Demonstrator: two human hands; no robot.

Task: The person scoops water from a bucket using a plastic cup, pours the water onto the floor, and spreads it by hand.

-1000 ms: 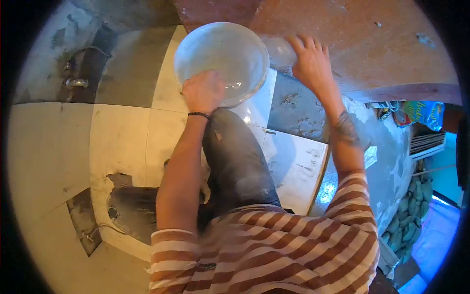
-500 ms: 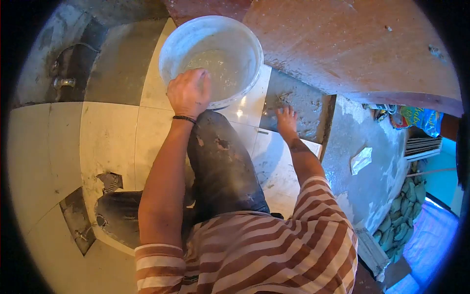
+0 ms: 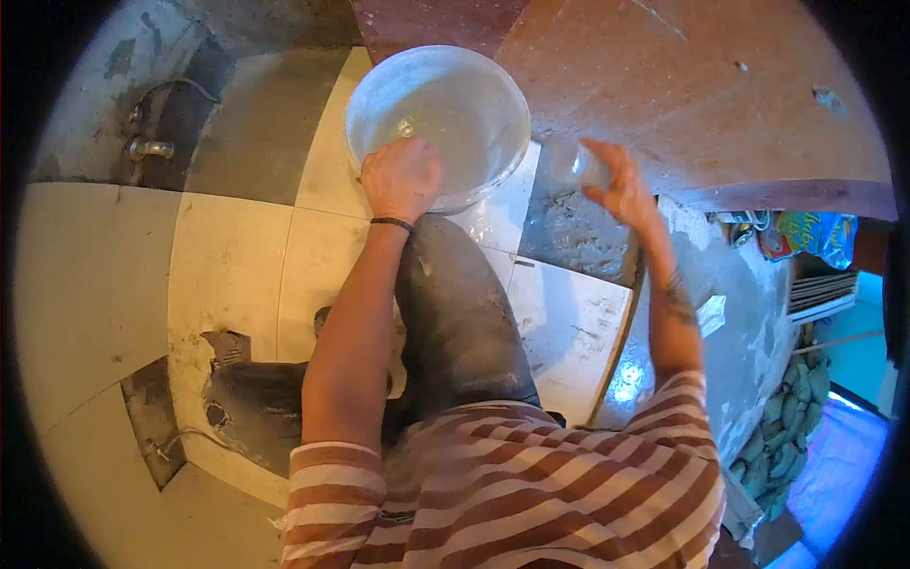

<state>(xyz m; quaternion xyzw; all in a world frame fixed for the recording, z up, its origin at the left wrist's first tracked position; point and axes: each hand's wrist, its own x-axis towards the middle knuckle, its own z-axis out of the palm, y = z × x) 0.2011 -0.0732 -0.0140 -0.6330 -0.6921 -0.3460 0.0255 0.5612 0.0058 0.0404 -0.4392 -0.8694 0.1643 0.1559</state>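
A large whitish bucket (image 3: 517,142) with cloudy water in it stands on the tiled floor in front of my bent knee. My left hand (image 3: 403,178) is closed over its near rim, fingertips hidden on the inner side. To the right of the bucket, my right hand (image 3: 621,185) is raised, thumb and fingers curved around a clear, cup-like container (image 3: 590,169) whose outline is hard to make out. Below that hand lies a grey patch of wet mortar (image 3: 580,232) in a gap between the tiles.
White tiles (image 3: 569,308) border the mortar patch. A reddish-brown wall panel (image 3: 682,104) rises beyond it. A metal tap (image 3: 152,149) sticks out at the upper left. Farther right are a colourful bag (image 3: 820,235), a stack of thin panels (image 3: 820,292) and several filled sacks (image 3: 782,427).
My right hand has lifted from the wet mortar and moved up and right, now with the clear container. My left hand stays on the bucket rim. The view has shifted slightly.
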